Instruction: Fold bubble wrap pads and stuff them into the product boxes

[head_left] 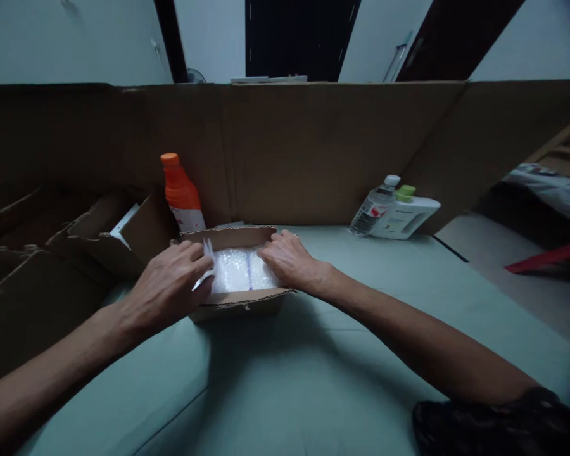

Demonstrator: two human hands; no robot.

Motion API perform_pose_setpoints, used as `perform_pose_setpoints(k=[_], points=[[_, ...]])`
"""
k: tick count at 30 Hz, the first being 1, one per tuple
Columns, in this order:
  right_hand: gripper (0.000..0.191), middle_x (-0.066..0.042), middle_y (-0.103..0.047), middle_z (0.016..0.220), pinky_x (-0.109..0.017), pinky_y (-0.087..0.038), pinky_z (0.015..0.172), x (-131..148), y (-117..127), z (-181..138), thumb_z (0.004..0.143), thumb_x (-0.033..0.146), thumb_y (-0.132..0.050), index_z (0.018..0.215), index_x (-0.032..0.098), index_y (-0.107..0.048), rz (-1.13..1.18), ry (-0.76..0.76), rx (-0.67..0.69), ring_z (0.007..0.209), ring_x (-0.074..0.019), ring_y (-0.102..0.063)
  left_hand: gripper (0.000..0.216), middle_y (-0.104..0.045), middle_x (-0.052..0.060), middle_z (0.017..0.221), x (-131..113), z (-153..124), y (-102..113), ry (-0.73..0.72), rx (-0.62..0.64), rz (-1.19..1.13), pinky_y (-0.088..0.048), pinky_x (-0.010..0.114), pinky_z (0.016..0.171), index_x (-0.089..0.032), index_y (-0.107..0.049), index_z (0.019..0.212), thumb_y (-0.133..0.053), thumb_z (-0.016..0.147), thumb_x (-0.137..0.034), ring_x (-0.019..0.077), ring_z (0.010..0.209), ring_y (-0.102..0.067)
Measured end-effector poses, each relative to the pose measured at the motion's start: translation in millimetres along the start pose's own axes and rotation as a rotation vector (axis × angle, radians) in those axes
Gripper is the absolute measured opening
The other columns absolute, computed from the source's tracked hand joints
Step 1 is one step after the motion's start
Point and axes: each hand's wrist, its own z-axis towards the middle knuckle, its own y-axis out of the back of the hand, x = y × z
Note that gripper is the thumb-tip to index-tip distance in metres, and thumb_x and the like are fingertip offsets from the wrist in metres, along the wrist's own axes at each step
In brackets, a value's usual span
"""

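Observation:
A small open cardboard box stands on the pale green cloth surface, with clear bubble wrap filling its inside. A purple line runs across the wrap; whatever lies under it is hidden. At the box's left end, my left hand is closed, pinching a raised edge of the bubble wrap between thumb and fingers. My right hand reaches over the right end of the box, its curled fingers closed on the wrap there. Part of that grip is hidden behind the knuckles.
Behind the box stands an orange bottle. Open cardboard boxes are at the left. Toward the back right, a clear plastic bottle leans beside a white jug with a green cap. A tall cardboard wall closes off the back.

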Motion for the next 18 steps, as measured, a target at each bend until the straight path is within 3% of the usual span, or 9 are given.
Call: perform_pose_setpoints(k=[2,3,5,8,12,18], points=[[0.02,-0.017,-0.075,0.1,-0.037,-0.031,0.08,0.7,-2.7,1.2,0.09,0.008,-0.055,0.096,0.012,-0.074,-0.012,0.003,-0.013,0.102,-0.0292,-0.061,0.026,-0.066,0.014,0.105,-10.6,16.1,4.0,-0.09,-0.078,-0.01,-0.045,0.041,0.084,-0.017,-0.069,0.098,-0.045,0.091,-0.02,0.0289,0.099,-0.059],[0.02,-0.017,-0.075,0.101,-0.037,-0.03,0.081,0.9,-3.6,1.1,0.091,0.009,-0.054,0.097,0.013,-0.073,-0.021,0.003,-0.018,0.102,-0.0289,-0.06,0.027,-0.066,0.014,0.111,-13.8,24.2,4.2,-0.143,-0.053,-0.034,-0.045,0.042,0.088,-0.018,-0.069,0.102,-0.044,0.09,-0.017,0.0291,0.104,-0.058],[0.02,-0.016,-0.075,0.101,-0.038,-0.029,0.083,0.6,-5.1,-0.2,0.091,0.01,-0.054,0.097,0.013,-0.073,-0.039,0.014,-0.029,0.102,-0.0284,-0.059,0.028,-0.069,0.012,0.11,-14.6,37.0,1.0,-0.212,0.127,-0.106,-0.045,0.04,0.087,-0.02,-0.071,0.099,-0.045,0.088,-0.015,0.0273,0.103,-0.061],[0.019,-0.015,-0.076,0.097,-0.038,-0.028,0.083,-0.9,-8.3,-2.3,0.089,0.009,-0.055,0.094,0.013,-0.073,-0.06,0.034,-0.041,0.098,-0.0285,-0.059,0.025,-0.071,0.01,0.091,-2.4,39.7,-9.9,-0.114,0.379,-0.14,-0.045,0.035,0.074,-0.02,-0.07,0.082,-0.046,0.087,-0.017,0.0237,0.085,-0.065],[0.021,-0.016,-0.074,0.089,-0.04,-0.027,0.085,-3.9,-16.5,-2.9,0.087,0.008,-0.054,0.093,0.013,-0.074,-0.081,0.066,-0.103,0.093,-0.0293,-0.057,0.026,-0.069,0.009,0.092,22.6,16.7,-25.9,0.031,0.34,-0.121,-0.044,0.033,0.069,-0.022,-0.071,0.087,-0.045,0.084,-0.02,0.0238,0.083,-0.065],[0.026,-0.017,-0.07,0.092,-0.043,-0.026,0.087,-3.6,-20.7,-7.9,0.09,0.008,-0.05,0.094,0.014,-0.075,-0.09,0.105,-0.172,0.093,-0.0304,-0.054,0.029,-0.07,0.007,0.095,39.5,-6.0,-40.2,0.07,0.29,-0.206,-0.046,0.032,0.075,-0.023,-0.072,0.092,-0.044,0.086,-0.026,0.0229,0.088,-0.065]])
